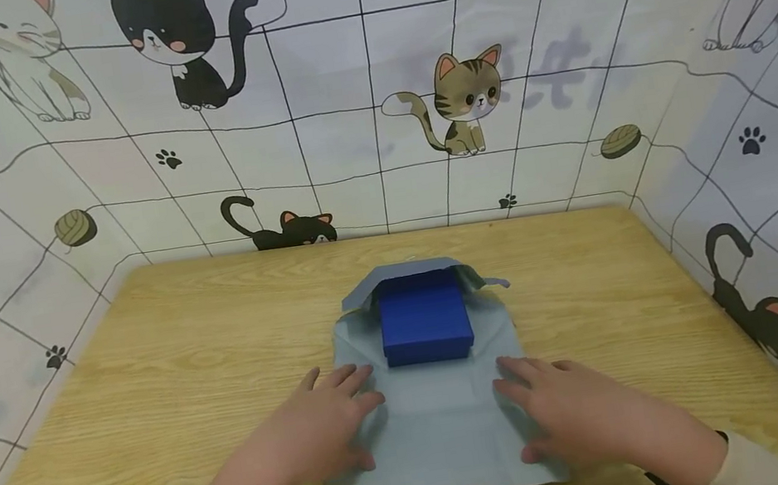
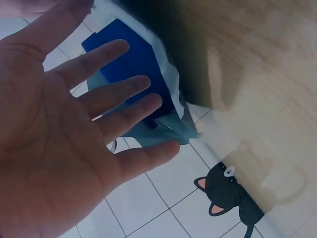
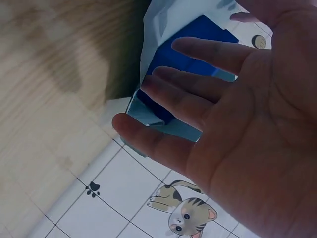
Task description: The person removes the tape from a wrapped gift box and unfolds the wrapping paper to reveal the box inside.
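Note:
A blue box (image 1: 425,319) lies on a light blue-grey sheet of wrapping (image 1: 445,444), whose far end is folded up behind the box. My left hand (image 1: 336,418) is over the sheet's left edge, fingers spread. At the right edge, my right hand (image 1: 552,402) mirrors it with fingers apart. Neither palm holds anything. The left wrist view shows the box (image 2: 133,64) beyond the straight fingers. Likewise the right wrist view has the box (image 3: 190,47) behind the spread fingers.
The wrapping lies on a wooden table (image 1: 220,326). White grid-patterned walls with cartoon cats (image 1: 469,100) rise at its back and both sides. A narrow strip of the wrapping (image 1: 496,282) sticks out at the far right of the fold.

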